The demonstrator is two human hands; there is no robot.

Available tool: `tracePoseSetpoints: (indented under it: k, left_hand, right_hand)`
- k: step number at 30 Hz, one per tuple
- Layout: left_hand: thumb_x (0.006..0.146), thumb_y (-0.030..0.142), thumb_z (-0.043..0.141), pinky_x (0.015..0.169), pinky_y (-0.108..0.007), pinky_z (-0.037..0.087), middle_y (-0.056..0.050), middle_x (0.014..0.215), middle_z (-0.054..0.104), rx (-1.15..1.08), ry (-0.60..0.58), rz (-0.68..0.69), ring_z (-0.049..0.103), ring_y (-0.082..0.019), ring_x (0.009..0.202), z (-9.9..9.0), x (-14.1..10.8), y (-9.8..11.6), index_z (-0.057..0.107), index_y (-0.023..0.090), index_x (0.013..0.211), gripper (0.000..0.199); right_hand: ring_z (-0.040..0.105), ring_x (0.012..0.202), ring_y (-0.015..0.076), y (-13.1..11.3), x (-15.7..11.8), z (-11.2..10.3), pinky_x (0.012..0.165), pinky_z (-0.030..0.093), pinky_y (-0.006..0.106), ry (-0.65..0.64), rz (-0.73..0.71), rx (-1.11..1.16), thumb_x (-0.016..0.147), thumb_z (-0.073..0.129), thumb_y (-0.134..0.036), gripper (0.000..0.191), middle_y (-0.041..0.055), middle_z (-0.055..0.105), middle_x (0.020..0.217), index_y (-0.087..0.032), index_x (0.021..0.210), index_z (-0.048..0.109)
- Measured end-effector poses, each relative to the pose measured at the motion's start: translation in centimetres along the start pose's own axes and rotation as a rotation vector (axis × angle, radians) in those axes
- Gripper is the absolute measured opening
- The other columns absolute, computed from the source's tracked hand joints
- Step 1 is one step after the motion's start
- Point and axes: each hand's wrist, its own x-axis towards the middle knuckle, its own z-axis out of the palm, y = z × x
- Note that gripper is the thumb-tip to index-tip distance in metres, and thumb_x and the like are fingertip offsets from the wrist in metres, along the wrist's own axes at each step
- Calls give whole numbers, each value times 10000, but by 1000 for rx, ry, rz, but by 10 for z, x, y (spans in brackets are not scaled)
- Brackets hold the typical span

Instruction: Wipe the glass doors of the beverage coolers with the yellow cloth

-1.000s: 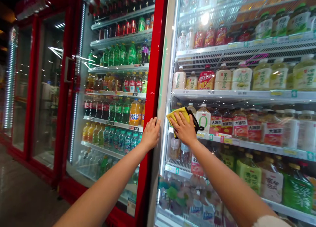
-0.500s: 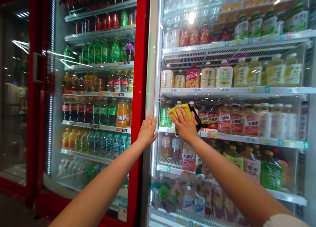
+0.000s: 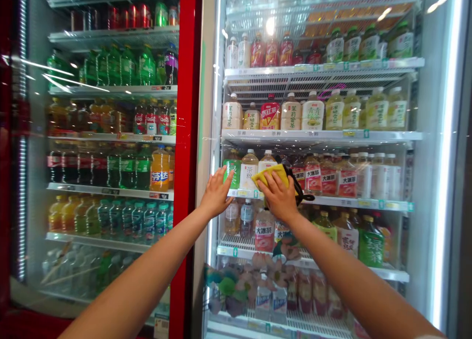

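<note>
- One folded yellow cloth [image 3: 273, 170] with dark edging is held against the cooler's glass door [image 3: 424, 108] by the right hand [image 3: 279, 194], fingers spread over it, presumably so that pressure is shared evenly.
- The left hand [image 3: 216, 192] is placed, fingers spread, near the door's left edge, apparently as a brace.
- Behind the glass, tea bottles [image 3: 270, 114] are stood upright in rows on shelves [image 3: 332, 135], labels mostly facing forward, likely for easy reading.
</note>
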Motion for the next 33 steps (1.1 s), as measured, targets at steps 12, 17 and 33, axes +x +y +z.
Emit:
tracePoseSetpoints:
  k: [12,17,33]
  left_hand:
    - [910,342,643,1251,-582,202,-213,1677,207,-9,68,36,183,-362,1564,7,20,34,220,192,1590,815]
    - [897,354,665,1254,-576,201,-195,1682,208,7,69,79,194,-360,1562,8,20,44,194,214,1603,860]
    - [875,394,705,1226,-678,131,-178,1693,195,0,85,194,145,-397,1566,23,36,93,227,254,1621,897]
  right_hand:
    - [192,1566,335,52,26,-23,1189,134,720,32,162,-86,989,467,-304,578,74,237,1695,-342,1561,396]
    - [205,1556,371,31,-32,-5,1165,124,756,10,133,-110,983,502,-360,579,109,273,1681,-352,1554,410]
    - [287,1526,302,78,-74,-9,1172,115,738,163,161,-132,974,515,-156,517,81,476,1583,-379,1440,545]
